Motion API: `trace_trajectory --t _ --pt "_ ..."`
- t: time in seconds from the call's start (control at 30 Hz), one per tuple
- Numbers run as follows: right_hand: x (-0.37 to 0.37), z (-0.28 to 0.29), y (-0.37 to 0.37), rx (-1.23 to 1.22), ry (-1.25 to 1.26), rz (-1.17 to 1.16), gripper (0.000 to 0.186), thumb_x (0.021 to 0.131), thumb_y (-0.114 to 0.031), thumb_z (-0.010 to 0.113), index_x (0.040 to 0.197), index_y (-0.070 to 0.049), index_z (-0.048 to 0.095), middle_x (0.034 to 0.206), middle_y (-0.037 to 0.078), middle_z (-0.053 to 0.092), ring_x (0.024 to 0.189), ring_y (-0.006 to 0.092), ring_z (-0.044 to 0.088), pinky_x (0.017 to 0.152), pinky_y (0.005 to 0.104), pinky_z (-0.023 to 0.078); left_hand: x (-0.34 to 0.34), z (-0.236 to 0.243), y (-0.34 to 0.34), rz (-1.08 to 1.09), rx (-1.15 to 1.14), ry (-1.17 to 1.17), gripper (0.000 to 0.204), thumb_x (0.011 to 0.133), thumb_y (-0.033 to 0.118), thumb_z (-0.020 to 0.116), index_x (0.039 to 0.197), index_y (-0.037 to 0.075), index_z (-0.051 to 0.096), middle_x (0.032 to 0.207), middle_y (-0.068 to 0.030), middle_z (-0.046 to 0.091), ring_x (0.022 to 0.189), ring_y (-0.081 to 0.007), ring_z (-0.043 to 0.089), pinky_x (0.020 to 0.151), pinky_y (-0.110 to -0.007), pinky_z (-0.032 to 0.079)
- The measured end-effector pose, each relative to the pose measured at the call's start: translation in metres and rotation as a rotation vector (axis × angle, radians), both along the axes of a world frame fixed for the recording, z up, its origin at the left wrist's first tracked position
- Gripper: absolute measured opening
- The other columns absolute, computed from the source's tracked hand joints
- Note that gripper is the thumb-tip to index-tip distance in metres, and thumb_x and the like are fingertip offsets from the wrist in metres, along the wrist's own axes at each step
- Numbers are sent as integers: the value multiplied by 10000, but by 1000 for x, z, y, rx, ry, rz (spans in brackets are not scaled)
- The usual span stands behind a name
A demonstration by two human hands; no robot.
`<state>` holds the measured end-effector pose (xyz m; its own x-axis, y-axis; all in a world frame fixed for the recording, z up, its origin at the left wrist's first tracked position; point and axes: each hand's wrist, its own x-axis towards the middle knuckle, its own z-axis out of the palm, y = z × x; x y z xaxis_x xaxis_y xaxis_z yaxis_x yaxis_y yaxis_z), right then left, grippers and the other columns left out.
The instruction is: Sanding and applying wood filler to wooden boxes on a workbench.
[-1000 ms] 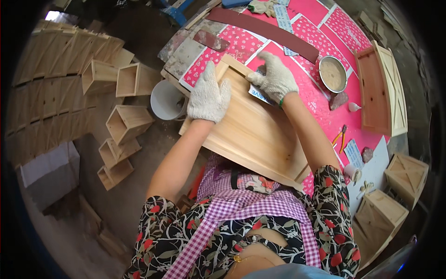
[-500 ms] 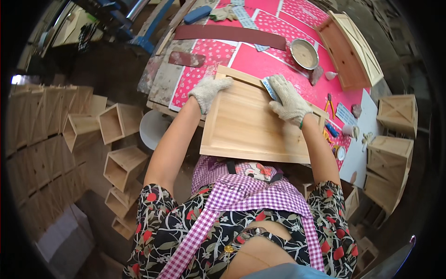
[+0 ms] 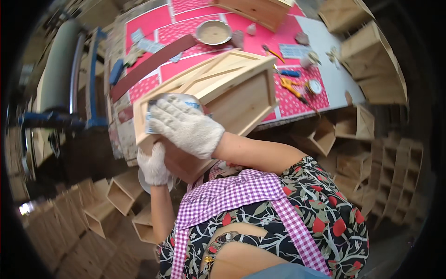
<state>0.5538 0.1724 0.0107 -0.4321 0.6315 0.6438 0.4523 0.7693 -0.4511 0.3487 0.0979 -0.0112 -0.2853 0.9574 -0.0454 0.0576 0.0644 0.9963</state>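
A pale wooden box (image 3: 241,95) with framed panels and diagonal braces rests tilted at the table's near edge, against my front. My right hand (image 3: 188,128), in a white knit glove, reaches across to the box's left end. Under its outstretched fingers is a sheet of sandpaper (image 3: 151,122) with blue print on its back, pressed to the box's frame. My gloved left hand (image 3: 154,165) grips the lower left edge of the box, thumb up. The fingers of this hand are partly hidden behind the wood.
Pink patterned sheets cover the table, with a bowl of tan paste (image 3: 213,32), a brown abrasive strip (image 3: 153,65), pliers (image 3: 273,53), a yellow-handled tool (image 3: 290,86) and a round tin (image 3: 314,86). Another wooden box (image 3: 253,13) stands at the back. More boxes (image 3: 123,190) crowd the floor both sides.
The box has been turned from its flat panel to a tilted, braced side. My right hand has moved left across it with the sandpaper; my left hand has shifted to its lower left edge.
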Motion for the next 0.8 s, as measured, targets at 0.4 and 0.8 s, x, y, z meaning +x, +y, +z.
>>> trace_trajectory --t 0.4,0.8 --pt "138 -54 41 -91 -170 -465 308 930 -125 505 1201 -97 649 1183 166 691 1152 349 649 1044 472 474 27 6 -18 155 -32 -38 560 888 6 692 1421 16 520 1291 -98 620 1100 -216 628 964 -360 517" --pt "264 -100 68 -344 -191 -828 570 867 -105 607 1427 -17 546 1464 209 549 1361 343 530 1182 414 385 29 0 -33 168 5 -1 577 884 -2 706 1426 7 511 1316 -105 614 1140 -223 622 998 -363 514"
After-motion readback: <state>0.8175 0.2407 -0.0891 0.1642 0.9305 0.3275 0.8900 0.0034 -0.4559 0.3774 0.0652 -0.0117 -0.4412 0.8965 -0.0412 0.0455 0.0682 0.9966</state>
